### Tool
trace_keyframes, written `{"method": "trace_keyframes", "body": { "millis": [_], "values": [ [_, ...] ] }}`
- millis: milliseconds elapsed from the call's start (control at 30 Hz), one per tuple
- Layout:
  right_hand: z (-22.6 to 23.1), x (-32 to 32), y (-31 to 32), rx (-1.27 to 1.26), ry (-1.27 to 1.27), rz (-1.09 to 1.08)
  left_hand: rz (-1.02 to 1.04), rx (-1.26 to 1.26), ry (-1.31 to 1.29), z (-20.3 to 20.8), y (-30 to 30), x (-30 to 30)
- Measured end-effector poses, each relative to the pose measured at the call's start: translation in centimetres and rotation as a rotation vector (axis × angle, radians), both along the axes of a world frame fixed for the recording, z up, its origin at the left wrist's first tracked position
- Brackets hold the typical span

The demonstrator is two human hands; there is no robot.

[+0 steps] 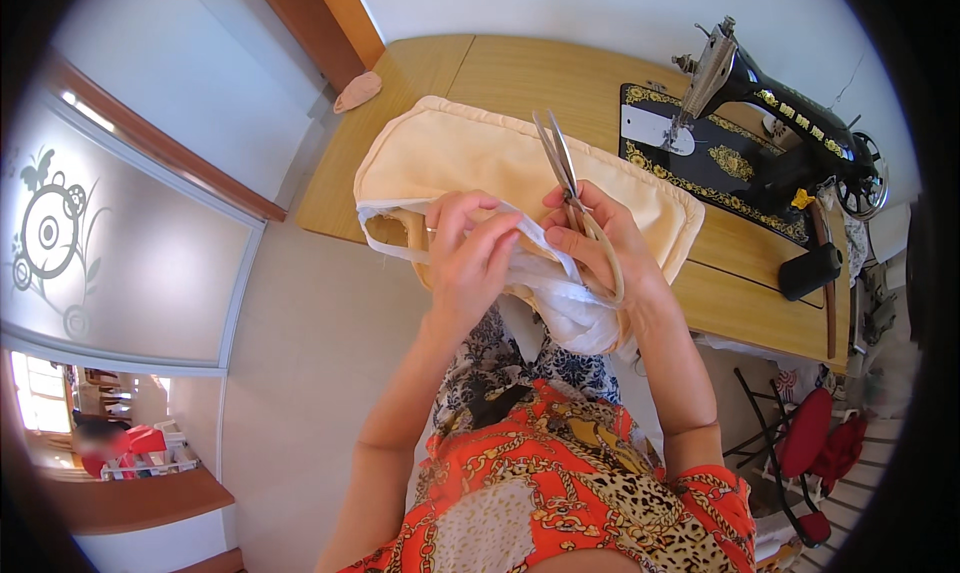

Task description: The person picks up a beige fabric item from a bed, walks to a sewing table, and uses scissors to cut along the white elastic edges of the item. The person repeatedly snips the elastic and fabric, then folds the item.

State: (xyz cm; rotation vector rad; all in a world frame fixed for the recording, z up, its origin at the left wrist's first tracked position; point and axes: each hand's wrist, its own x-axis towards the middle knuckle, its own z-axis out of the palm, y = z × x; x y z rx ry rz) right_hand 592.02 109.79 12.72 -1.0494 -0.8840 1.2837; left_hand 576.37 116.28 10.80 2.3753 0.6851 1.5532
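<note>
A cream, padded fabric cover (pixel 470 148) with a piped edge lies on the near part of the wooden table and hangs over its front edge. My left hand (pixel 468 248), a ring on one finger, is closed on a white zipper tape (pixel 385 245) along the cover's opening. My right hand (pixel 605 238) grips a pair of scissors (pixel 566 168), blades pointing up and away and slightly apart. Part of the white tape also runs under the fingers of this hand. Below both hands, white stuffing or lining (pixel 575 318) bulges from the cover.
A black sewing machine (pixel 765 103) with gold decoration stands at the table's right. Near it lies a black thread cone (pixel 810 271). A small pinkish cloth piece (pixel 358 91) rests at the table's far left corner. A red-seated folding chair (pixel 805 433) stands at the lower right.
</note>
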Motion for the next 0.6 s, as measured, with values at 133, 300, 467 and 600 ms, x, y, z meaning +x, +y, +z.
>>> {"method": "trace_keyframes", "body": {
  "millis": [133, 300, 467, 600],
  "values": [
    [0.0, 0.1, 0.0, -0.009, 0.021, 0.013, -0.013, 0.015, 0.021, 0.9, 0.3, 0.1],
    [-0.2, 0.3, 0.0, 0.001, 0.056, 0.034, -0.073, 0.093, 0.043, 0.6, 1.4, -0.2],
    [0.1, 0.1, -0.1, 0.010, -0.022, 0.050, -0.202, -0.058, 0.088, 0.7, 1.9, -0.8],
    [-0.6, -0.5, 0.1, 0.175, -0.193, 0.048, -0.260, -0.222, 0.226, 2.7, 2.1, -1.3]
  ]
}}
